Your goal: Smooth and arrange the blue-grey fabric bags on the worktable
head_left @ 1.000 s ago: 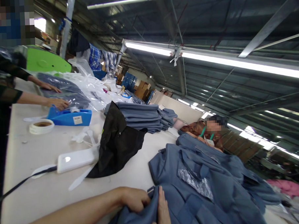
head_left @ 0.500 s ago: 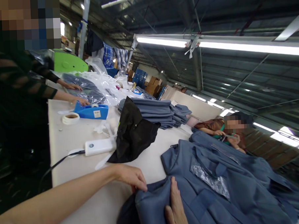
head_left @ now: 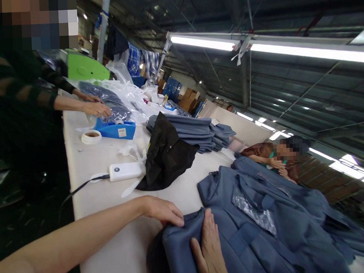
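Head view looks along a long white table [head_left: 106, 196]. Lying at the near end of it, spread toward the right, is a blue jacket [head_left: 259, 237]. My left hand [head_left: 162, 211] comes in from the left with its fingers curled over the jacket's folded near edge, pinching the cloth in a narrow grip. My right hand [head_left: 209, 248] lies flat on the same fold just beside it, fingers straight and together, pressing down and holding nothing. A clear plastic scrap [head_left: 254, 214] sits on the jacket's chest.

Beyond my hands a black bag [head_left: 165, 159] slumps on the table, touching a white power bank [head_left: 127, 171] with a dark cable running off the left edge. Behind the bag stands 1 stack of folded blue clothes [head_left: 190, 132]. Farther along are a blue tape dispenser [head_left: 115, 129] and a roll of tape [head_left: 91, 137]. A person in a dark sleeve at the left presses both hands [head_left: 98, 108] on a bagged garment [head_left: 108, 101]. Another person leans on the far side of the jacket.
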`<state>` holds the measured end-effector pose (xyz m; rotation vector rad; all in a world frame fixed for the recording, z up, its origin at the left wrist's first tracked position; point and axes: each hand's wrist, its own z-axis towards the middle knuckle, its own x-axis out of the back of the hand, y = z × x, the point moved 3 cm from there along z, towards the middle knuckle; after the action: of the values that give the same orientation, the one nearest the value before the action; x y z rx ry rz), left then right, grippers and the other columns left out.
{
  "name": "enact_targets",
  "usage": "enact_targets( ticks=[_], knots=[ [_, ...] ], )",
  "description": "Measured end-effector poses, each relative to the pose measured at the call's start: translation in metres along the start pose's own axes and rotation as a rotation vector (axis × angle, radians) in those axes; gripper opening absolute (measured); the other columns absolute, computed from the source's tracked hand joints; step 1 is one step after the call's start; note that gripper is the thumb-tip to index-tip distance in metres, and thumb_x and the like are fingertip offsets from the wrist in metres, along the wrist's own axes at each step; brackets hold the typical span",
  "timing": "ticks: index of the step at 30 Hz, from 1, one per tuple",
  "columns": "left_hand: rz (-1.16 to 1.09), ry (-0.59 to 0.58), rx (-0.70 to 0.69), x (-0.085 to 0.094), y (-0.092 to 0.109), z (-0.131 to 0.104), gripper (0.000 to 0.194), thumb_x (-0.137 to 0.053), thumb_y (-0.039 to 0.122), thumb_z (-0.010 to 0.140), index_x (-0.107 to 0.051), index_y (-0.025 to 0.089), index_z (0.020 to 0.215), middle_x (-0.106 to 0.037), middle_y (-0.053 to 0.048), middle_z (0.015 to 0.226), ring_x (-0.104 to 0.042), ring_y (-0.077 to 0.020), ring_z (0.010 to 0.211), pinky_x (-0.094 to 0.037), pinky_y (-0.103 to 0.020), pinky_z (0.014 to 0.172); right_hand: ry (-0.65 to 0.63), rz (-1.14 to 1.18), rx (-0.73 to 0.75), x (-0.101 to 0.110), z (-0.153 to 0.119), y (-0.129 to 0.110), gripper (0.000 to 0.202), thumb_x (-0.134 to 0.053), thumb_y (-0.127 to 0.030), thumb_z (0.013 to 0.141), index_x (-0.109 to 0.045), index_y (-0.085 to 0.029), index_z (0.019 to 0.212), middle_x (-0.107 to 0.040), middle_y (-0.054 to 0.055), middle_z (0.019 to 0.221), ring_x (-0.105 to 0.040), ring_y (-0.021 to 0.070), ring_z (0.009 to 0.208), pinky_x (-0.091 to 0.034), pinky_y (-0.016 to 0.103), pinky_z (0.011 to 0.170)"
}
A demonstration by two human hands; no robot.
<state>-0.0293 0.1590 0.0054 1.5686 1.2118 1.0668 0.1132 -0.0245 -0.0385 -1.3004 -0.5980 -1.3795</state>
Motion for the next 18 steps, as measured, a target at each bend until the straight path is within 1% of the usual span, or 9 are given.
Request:
enact_targets(
  ticks=[2, 4, 7, 9, 11, 13, 15, 17, 18],
  knots=[
    [0.104, -0.001, -0.018, -0.003, 0.005, 0.001, 0.036, -0.056, 0.049, 0.072, -0.059, 0.022, 0.095, -0.055, 0.001, 0.091, -0.051, -0.0145, 0.083, -0.045, -0.026, 0.077, 0.072, -0.058, 0.028, -0.003, 0.000, -0.001, 0.075, -0.019, -0.052, 0.102, 0.009, -0.007, 0.155, -0.005, 0.021, 0.165, 0.001, 0.0287, 0.154, -0.017, 0.069, 0.125],
    [0.249, 0.012, -0.049, -0.007, 0.012, 0.002, 0.030, -0.049, 0.042, 0.079, -0.061, 0.020, 0.097, -0.060, -0.002, 0.098, -0.054, -0.0187, 0.092, -0.046, -0.032, 0.089, 0.018, -0.075, 0.029, -0.007, 0.002, 0.000, 0.075, -0.017, -0.053, 0.102, 0.005, -0.004, 0.154, -0.006, 0.023, 0.164, 0.001, 0.0315, 0.153, -0.018, 0.069, 0.123],
    [0.458, -0.033, -0.066, -0.016, 0.020, 0.002, 0.038, -0.039, 0.033, 0.086, -0.067, 0.014, 0.105, -0.066, -0.012, 0.120, -0.058, -0.0260, 0.112, -0.044, -0.038, 0.105, -0.032, -0.120, 0.012, -0.008, 0.008, -0.003, 0.078, -0.012, -0.057, 0.100, -0.004, 0.001, 0.151, -0.006, 0.022, 0.163, 0.000, 0.0330, 0.151, -0.017, 0.065, 0.123],
    [0.586, -0.074, -0.034, -0.019, 0.028, -0.001, 0.046, -0.037, 0.028, 0.088, -0.066, 0.006, 0.116, -0.065, -0.019, 0.127, -0.060, -0.0291, 0.116, -0.048, -0.038, 0.104, -0.006, -0.173, 0.001, -0.004, 0.013, -0.009, 0.081, -0.010, -0.060, 0.099, -0.010, 0.003, 0.150, -0.009, 0.022, 0.162, -0.004, 0.0336, 0.151, -0.018, 0.063, 0.124],
    [0.721, -0.091, 0.006, -0.018, 0.043, -0.006, 0.047, -0.037, 0.022, 0.088, -0.067, -0.001, 0.117, -0.065, -0.026, 0.123, -0.064, -0.0338, 0.113, -0.052, -0.042, 0.100, -0.068, -0.200, -0.021, -0.001, 0.018, -0.014, 0.084, -0.016, -0.063, 0.098, -0.013, 0.003, 0.149, -0.010, 0.021, 0.161, -0.007, 0.0350, 0.150, -0.020, 0.063, 0.123],
    [0.910, -0.018, 0.053, -0.018, 0.070, -0.012, 0.044, -0.038, 0.017, 0.087, -0.071, -0.002, 0.109, -0.068, -0.030, 0.111, -0.067, -0.0409, 0.106, -0.055, -0.052, 0.096, -0.157, -0.158, -0.042, -0.001, 0.022, -0.018, 0.083, -0.027, -0.063, 0.097, -0.013, 0.000, 0.150, -0.010, 0.017, 0.162, -0.007, 0.0345, 0.151, -0.018, 0.062, 0.124],
    [1.127, 0.151, 0.042, -0.024, 0.105, -0.015, 0.041, -0.036, 0.012, 0.088, -0.074, 0.002, 0.100, -0.071, -0.027, 0.102, -0.069, -0.0434, 0.102, -0.055, -0.060, 0.094, -0.146, -0.086, -0.043, -0.001, 0.022, -0.020, 0.081, -0.035, -0.063, 0.096, -0.016, -0.007, 0.152, -0.012, 0.013, 0.162, -0.009, 0.0321, 0.151, -0.017, 0.059, 0.124],
    [1.218, 0.310, -0.083, -0.042, 0.131, -0.011, 0.042, -0.034, 0.014, 0.094, -0.073, 0.011, 0.109, -0.072, -0.019, 0.111, -0.068, -0.0367, 0.111, -0.054, -0.056, 0.102, -0.029, -0.056, -0.007, -0.005, 0.021, -0.019, 0.080, -0.037, -0.063, 0.097, -0.021, -0.008, 0.153, -0.016, 0.015, 0.162, -0.012, 0.0330, 0.151, -0.018, 0.060, 0.124],
    [1.222, 0.353, -0.177, -0.055, 0.134, -0.005, 0.041, -0.035, 0.019, 0.097, -0.069, 0.016, 0.119, -0.069, -0.014, 0.122, -0.065, -0.0317, 0.119, -0.053, -0.050, 0.107, 0.023, -0.065, 0.019, -0.007, 0.020, -0.017, 0.078, -0.038, -0.061, 0.097, -0.021, -0.009, 0.154, -0.018, 0.016, 0.162, -0.013, 0.0339, 0.151, -0.021, 0.061, 0.123]
  ],
)
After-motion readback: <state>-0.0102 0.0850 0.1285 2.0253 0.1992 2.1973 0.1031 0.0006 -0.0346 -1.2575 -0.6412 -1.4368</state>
